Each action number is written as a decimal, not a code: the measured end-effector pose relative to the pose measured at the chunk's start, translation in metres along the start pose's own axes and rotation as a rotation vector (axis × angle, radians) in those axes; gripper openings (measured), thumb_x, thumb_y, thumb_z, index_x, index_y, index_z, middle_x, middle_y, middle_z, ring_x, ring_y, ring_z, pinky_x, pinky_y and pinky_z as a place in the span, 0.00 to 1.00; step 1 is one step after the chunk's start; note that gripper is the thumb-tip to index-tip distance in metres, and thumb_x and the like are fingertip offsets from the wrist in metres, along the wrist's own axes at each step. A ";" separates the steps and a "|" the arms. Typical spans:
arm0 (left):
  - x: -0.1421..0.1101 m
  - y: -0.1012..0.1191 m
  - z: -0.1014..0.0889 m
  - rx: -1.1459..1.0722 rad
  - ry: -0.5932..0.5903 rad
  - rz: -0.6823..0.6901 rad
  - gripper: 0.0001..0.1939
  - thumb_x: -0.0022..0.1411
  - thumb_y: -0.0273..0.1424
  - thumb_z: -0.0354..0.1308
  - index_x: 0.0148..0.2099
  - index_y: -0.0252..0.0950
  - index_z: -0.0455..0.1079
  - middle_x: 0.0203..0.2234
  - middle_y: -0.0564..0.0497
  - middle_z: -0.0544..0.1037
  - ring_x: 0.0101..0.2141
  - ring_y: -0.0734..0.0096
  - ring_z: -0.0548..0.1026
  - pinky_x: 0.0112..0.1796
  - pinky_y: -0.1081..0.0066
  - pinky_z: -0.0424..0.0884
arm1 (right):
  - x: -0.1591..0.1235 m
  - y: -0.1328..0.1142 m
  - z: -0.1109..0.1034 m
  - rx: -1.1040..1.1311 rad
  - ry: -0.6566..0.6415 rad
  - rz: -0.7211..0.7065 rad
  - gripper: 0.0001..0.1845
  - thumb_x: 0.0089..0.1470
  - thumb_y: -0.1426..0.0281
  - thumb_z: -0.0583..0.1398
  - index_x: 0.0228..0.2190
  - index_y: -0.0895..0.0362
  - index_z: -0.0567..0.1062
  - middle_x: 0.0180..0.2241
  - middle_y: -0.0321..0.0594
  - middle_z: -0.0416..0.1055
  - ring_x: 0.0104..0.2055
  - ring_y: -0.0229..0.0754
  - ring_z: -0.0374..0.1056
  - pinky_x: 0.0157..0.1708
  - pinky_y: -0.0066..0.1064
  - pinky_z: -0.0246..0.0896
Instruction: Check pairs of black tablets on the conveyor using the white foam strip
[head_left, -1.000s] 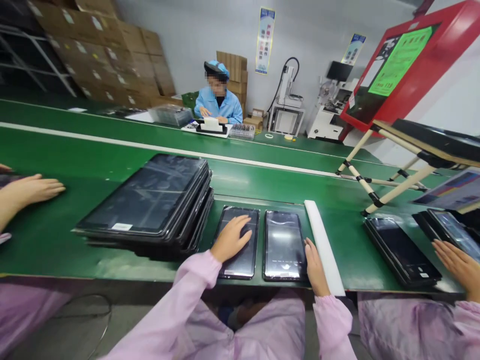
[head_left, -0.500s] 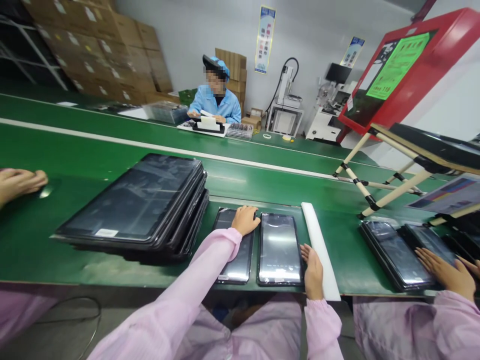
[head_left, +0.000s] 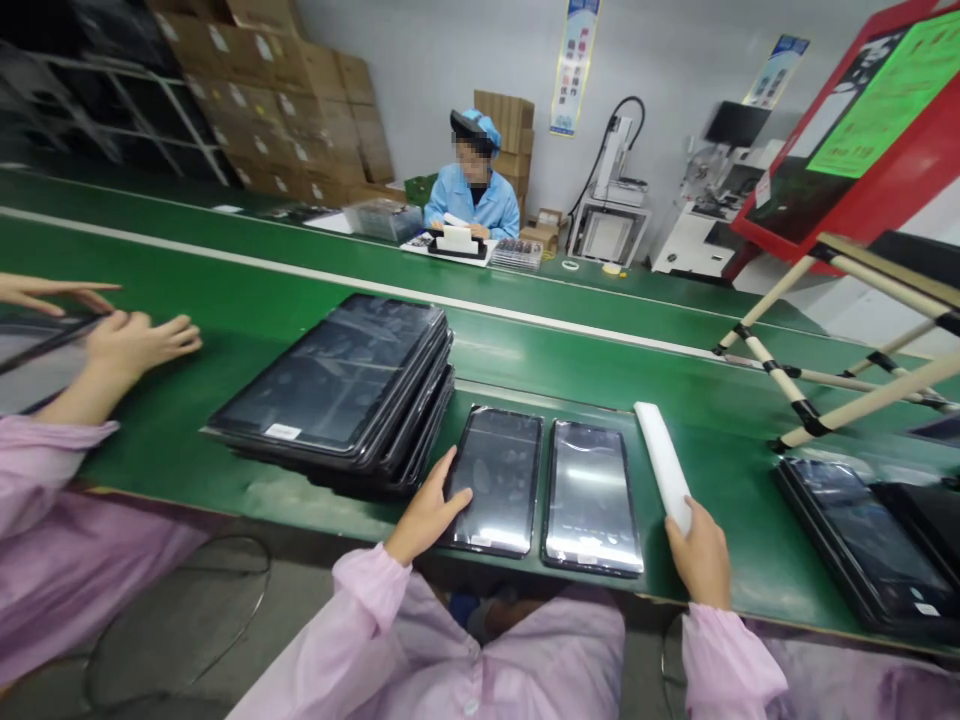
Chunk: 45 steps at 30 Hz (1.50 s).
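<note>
While the left hand point(head_left: 426, 515) rests open on the near-left corner of one tablet point(head_left: 499, 479), beside a second tablet point(head_left: 592, 497), the right hand point(head_left: 701, 555) grips a white roller point(head_left: 663, 464) lying on the green bench point(head_left: 150, 450).

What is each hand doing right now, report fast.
Left hand: open, resting on the left tablet.
Right hand: closed on the white foam strip.

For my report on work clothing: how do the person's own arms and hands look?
Both arms wear loose pale pink sleeves with gathered elastic cuffs at the wrists. The left hand and right hand are bare: no gloves, rings or watch visible.
</note>
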<state>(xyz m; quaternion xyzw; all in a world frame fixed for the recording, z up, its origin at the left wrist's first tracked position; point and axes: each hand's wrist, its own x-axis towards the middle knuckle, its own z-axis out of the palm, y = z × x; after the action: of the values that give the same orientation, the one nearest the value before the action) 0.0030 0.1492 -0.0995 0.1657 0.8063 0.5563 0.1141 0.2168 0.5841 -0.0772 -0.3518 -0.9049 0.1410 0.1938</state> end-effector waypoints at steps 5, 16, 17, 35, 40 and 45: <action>-0.010 0.006 -0.008 -0.189 -0.107 -0.001 0.49 0.64 0.43 0.64 0.80 0.43 0.45 0.77 0.41 0.52 0.74 0.50 0.56 0.72 0.49 0.54 | 0.004 -0.022 0.004 -0.158 0.055 -0.009 0.35 0.60 0.56 0.50 0.59 0.64 0.73 0.55 0.61 0.75 0.53 0.67 0.70 0.50 0.54 0.66; -0.002 0.011 -0.008 0.030 -0.092 0.047 0.53 0.59 0.37 0.68 0.80 0.42 0.45 0.75 0.39 0.55 0.74 0.48 0.55 0.72 0.50 0.54 | -0.005 -0.039 0.001 -0.241 0.145 -0.069 0.32 0.63 0.56 0.49 0.57 0.63 0.74 0.53 0.58 0.77 0.49 0.64 0.72 0.45 0.49 0.66; 0.006 0.013 -0.003 0.078 -0.021 0.025 0.50 0.61 0.38 0.66 0.79 0.41 0.47 0.73 0.39 0.59 0.73 0.49 0.58 0.71 0.49 0.53 | -0.005 -0.039 0.001 -0.246 0.145 -0.068 0.32 0.63 0.56 0.49 0.57 0.62 0.74 0.53 0.58 0.77 0.49 0.64 0.72 0.45 0.49 0.66; 0.001 -0.001 0.005 -0.121 0.109 0.007 0.32 0.74 0.44 0.51 0.76 0.41 0.57 0.71 0.41 0.66 0.70 0.56 0.65 0.71 0.52 0.57 | 0.000 -0.029 0.005 -0.155 0.115 -0.021 0.36 0.62 0.50 0.50 0.57 0.62 0.75 0.53 0.60 0.77 0.50 0.66 0.71 0.48 0.52 0.66; 0.005 0.005 0.007 -0.113 0.083 0.037 0.31 0.75 0.43 0.52 0.75 0.40 0.59 0.71 0.42 0.67 0.71 0.57 0.64 0.72 0.51 0.53 | 0.006 -0.023 0.005 -0.068 0.062 -0.035 0.41 0.58 0.46 0.51 0.56 0.66 0.76 0.51 0.64 0.76 0.51 0.67 0.70 0.53 0.56 0.65; -0.001 0.004 0.005 -0.162 0.156 0.054 0.28 0.75 0.44 0.51 0.70 0.37 0.66 0.65 0.39 0.75 0.64 0.56 0.74 0.66 0.52 0.66 | 0.008 -0.029 -0.009 0.051 0.059 0.031 0.43 0.54 0.43 0.54 0.54 0.65 0.77 0.51 0.65 0.76 0.51 0.68 0.69 0.54 0.60 0.64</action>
<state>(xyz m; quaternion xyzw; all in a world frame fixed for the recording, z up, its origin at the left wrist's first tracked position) 0.0065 0.1541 -0.0970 0.1337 0.7605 0.6336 0.0490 0.1985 0.5698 -0.0558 -0.3648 -0.8893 0.1565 0.2272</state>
